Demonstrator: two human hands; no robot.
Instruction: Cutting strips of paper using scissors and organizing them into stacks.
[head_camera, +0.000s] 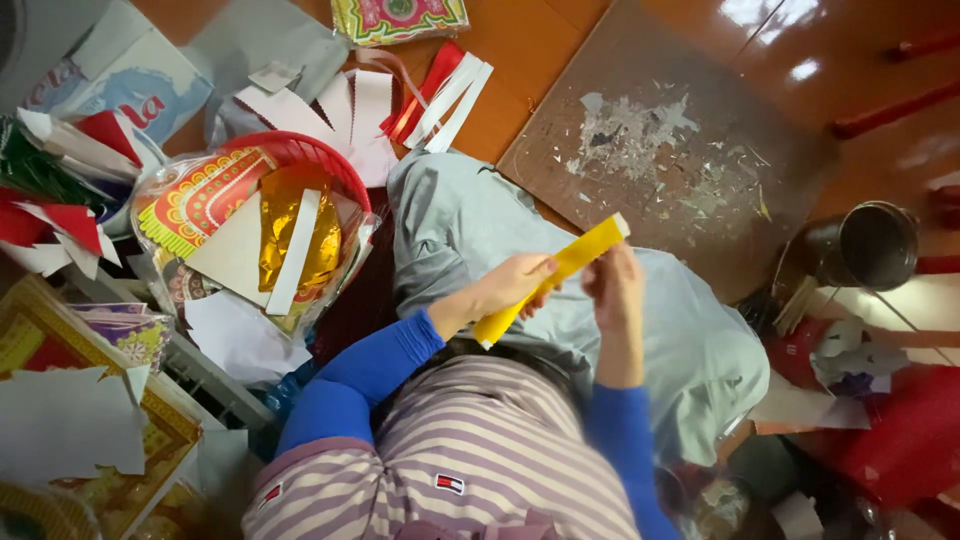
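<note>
Yellow paper roll (548, 281) held in both grips, left hand (513, 283) & right hand (613, 287), prob. over lap.

Support surface: glossy reddish-brown wooden floor (520, 50). A flat grey-brown board (690, 110), speckled with pale paper scraps and dried residue, lies directly on it at upper right. A dark cylindrical metal pot (868, 245) stands just beside the board's right corner. White and red cut paper strips (440, 95) fan out near the top centre, with a patterned red-green paper packet (398, 18) above them.
</note>
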